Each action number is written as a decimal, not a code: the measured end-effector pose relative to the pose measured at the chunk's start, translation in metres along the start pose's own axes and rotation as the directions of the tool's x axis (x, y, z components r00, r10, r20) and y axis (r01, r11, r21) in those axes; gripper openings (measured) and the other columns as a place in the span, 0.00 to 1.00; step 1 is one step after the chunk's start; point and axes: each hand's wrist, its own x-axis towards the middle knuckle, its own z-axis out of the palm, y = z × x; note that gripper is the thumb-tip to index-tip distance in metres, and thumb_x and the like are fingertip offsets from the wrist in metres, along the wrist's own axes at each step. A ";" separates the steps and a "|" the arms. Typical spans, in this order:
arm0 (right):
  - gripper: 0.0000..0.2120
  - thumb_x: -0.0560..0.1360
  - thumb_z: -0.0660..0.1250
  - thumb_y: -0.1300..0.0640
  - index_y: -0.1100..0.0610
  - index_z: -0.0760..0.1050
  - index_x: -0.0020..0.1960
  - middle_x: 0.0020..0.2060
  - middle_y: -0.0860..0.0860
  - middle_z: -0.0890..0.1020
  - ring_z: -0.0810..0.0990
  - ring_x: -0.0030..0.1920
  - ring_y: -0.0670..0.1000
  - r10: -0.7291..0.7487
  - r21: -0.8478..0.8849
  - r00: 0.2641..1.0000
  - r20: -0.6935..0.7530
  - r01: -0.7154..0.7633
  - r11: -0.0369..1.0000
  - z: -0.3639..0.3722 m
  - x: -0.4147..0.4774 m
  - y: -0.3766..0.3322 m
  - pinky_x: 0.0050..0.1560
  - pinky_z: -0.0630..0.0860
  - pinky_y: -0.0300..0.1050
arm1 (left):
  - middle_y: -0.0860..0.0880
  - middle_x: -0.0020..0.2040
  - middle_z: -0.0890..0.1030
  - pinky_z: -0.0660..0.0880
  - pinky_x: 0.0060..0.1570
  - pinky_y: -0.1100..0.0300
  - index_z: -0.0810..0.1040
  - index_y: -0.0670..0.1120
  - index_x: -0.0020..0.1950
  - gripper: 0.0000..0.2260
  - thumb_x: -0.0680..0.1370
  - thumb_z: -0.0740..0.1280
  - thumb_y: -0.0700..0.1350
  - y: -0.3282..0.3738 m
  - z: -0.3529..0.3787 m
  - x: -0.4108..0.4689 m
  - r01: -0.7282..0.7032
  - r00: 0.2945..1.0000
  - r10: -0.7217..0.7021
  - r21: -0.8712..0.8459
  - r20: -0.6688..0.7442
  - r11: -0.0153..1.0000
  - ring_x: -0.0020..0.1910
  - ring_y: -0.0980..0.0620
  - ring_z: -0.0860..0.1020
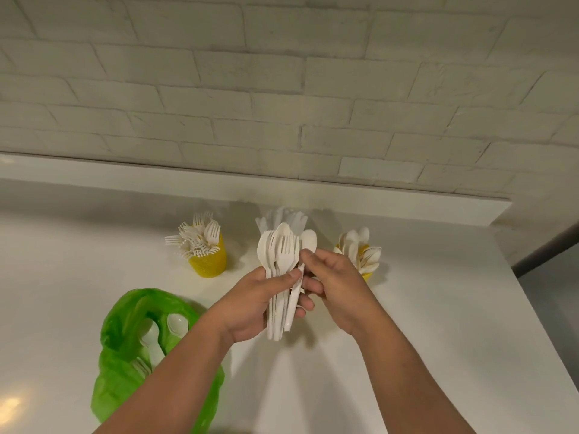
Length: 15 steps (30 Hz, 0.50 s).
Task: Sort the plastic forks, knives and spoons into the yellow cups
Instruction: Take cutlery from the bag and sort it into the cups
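Left grip (260, 303) clasps cutlery bundle (280, 255) upright; right grip (338, 289) pinches spoon (308, 241) beside it.

Green plastic bag (116, 386) lies crumpled on white counter (438, 324), 7 o'clock. White-painted brick wall (282, 89) runs along counter's back edge, 12 o'clock.

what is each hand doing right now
left hand: grips a mixed bundle of plastic cutlery.
right hand: pinches a spoon at the bundle's right edge.
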 end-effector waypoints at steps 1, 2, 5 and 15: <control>0.15 0.86 0.59 0.56 0.64 0.80 0.59 0.36 0.50 0.86 0.86 0.37 0.49 -0.013 0.030 0.999 -0.046 0.014 0.999 0.003 0.002 0.002 0.44 0.79 0.43 | 0.36 0.56 0.84 0.81 0.42 0.53 0.83 0.42 0.60 0.11 0.81 0.69 0.44 0.001 -0.002 -0.001 0.001 1.000 -0.001 -0.013 -0.003 1.000 0.43 0.43 0.84; 0.14 0.85 0.59 0.55 0.62 0.81 0.59 0.42 0.54 0.87 0.87 0.42 0.53 -0.037 0.043 0.991 -0.131 0.043 0.998 0.005 0.005 0.006 0.45 0.81 0.45 | 0.36 0.57 0.84 0.81 0.42 0.53 0.81 0.41 0.63 0.12 0.82 0.68 0.44 0.001 -0.004 -0.001 0.002 1.000 -0.002 -0.023 -0.013 1.000 0.44 0.42 0.84; 0.13 0.86 0.57 0.53 0.56 0.79 0.54 0.41 0.55 0.85 0.84 0.43 0.55 -0.216 -0.007 0.871 -0.441 0.237 0.972 0.003 0.014 0.010 0.47 0.81 0.51 | 0.39 0.58 0.85 0.80 0.42 0.54 0.79 0.42 0.67 0.13 0.85 0.62 0.46 0.001 -0.007 0.000 -0.013 0.996 0.017 0.043 -0.093 0.999 0.45 0.43 0.83; 0.07 0.78 0.71 0.52 0.54 0.76 0.45 0.26 0.42 0.74 0.69 0.27 0.43 -0.185 -0.360 0.954 -0.237 0.090 0.929 0.017 0.010 0.021 0.32 0.67 0.42 | 0.53 0.37 0.73 0.61 0.26 0.64 0.80 0.42 0.66 0.15 0.81 0.66 0.42 -0.006 -0.009 0.005 -0.037 0.969 0.049 0.053 -0.241 0.998 0.26 0.55 0.61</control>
